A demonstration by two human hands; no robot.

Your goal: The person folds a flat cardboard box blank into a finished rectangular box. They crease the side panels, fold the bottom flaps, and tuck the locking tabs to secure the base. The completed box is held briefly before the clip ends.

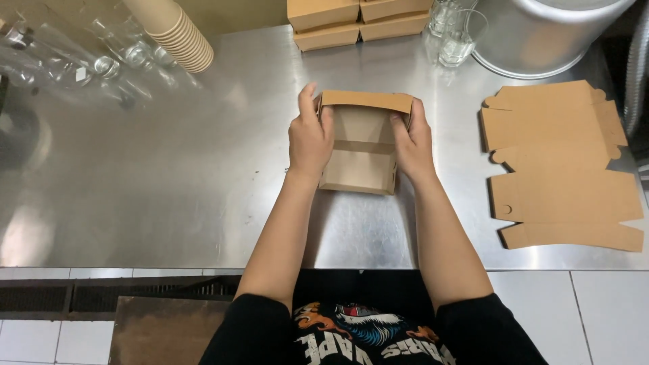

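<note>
Left of the box we keep stacked cups. Our left hand and right hand grasp its side walls mid-bench, squaring them. Right of it flat cardboard lies ready.

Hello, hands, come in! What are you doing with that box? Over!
Left hand and right hand grip sides of brown cardboard box, open side up. Flat cardboard blanks lie apart, right. Nothing blocking.

On the steel counter lie flat cardboard blanks at right, stacked paper cups (tipped sideways) at upper left, closed cardboard boxes, drinking glasses and a metal pot along the far edge.
</note>
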